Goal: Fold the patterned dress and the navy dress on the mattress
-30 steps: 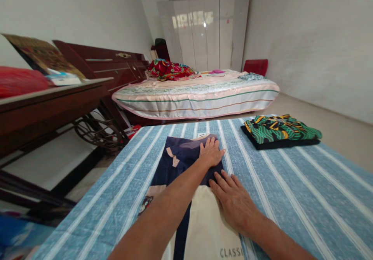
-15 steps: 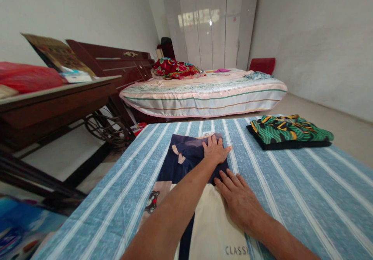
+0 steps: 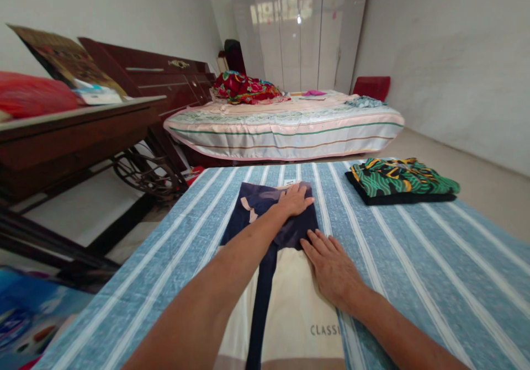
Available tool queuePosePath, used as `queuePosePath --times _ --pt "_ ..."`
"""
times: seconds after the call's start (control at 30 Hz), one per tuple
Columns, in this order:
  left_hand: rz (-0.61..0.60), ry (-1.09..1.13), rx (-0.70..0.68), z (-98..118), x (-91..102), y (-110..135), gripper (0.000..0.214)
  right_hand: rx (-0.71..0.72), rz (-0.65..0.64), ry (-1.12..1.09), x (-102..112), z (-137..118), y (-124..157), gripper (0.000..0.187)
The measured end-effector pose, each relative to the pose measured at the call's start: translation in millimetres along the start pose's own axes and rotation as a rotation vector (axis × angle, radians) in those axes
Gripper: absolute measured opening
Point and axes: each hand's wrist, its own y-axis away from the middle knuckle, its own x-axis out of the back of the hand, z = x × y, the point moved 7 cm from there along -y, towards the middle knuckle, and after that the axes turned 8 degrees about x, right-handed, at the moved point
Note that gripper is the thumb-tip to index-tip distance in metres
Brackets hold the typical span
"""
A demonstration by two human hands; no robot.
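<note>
A cream and navy shirt [image 3: 290, 298] lies folded lengthwise on a blue striped bedsheet [image 3: 414, 259]; "CLASSI" is printed on its cream part. My left hand [image 3: 295, 200] lies flat with fingers stretched out on the navy top end near the collar. My right hand [image 3: 329, 265] rests flat on the shirt's right edge, where navy meets cream, fingers apart. Neither hand holds anything.
A folded green patterned garment [image 3: 401, 179] sits at the sheet's far right. Beyond stands a bed [image 3: 285, 130] with a red floral bundle [image 3: 244, 87]. A dark wooden table [image 3: 70, 138] is at the left, a white wardrobe [image 3: 298, 33] at the back.
My left hand has slid a little to the left across the navy end of the shirt. My right hand stays pressed on the right edge. The camera has tilted slightly.
</note>
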Motion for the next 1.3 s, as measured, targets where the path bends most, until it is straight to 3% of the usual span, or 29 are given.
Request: queuePosePath --times 0.17,0.27,0.4,0.57,0.73,0.83,0.97,1.0,1.07,1.17,1.3 --pt "-0.014 -0.021 -0.006 -31 10.8 13 0.061 0.0 -0.025 -0.015 -1 0 0 0.048" --pt "-0.03 -0.03 0.02 -39 11.7 14 0.065 0.008 -0.032 0.002 -2 1 1 0.049" --pt "0.011 -0.055 0.043 -24 16.6 21 0.066 0.017 -0.014 0.028 -4 1 2 0.051" --pt "-0.006 -0.151 -0.123 7 4.6 42 0.054 0.014 0.083 0.08 -3 3 4 0.053" --pt "0.037 -0.168 -0.128 7 3.7 60 0.047 0.009 0.072 0.094 -3 5 5 0.049" --pt "0.119 -0.175 -0.148 15 11.4 93 0.039 0.007 0.046 0.088 -1 4 5 0.05" --pt "0.255 -0.155 -0.286 29 20.1 165 0.028 -0.003 0.04 0.073 1 4 5 0.049" --pt "0.274 -0.143 -0.236 24 22.6 179 0.025 -0.007 0.04 0.07 1 5 5 0.049" --pt "0.285 -0.088 0.001 -1 28.1 195 0.024 -0.009 0.038 0.063 1 6 5 0.05" --pt "0.216 0.029 0.312 -39 29.4 200 0.028 -0.02 0.043 0.032 5 7 4 0.051" --pt "0.155 0.114 0.385 -49 24.4 182 0.033 -0.091 0.121 0.019 16 2 -3 0.049"
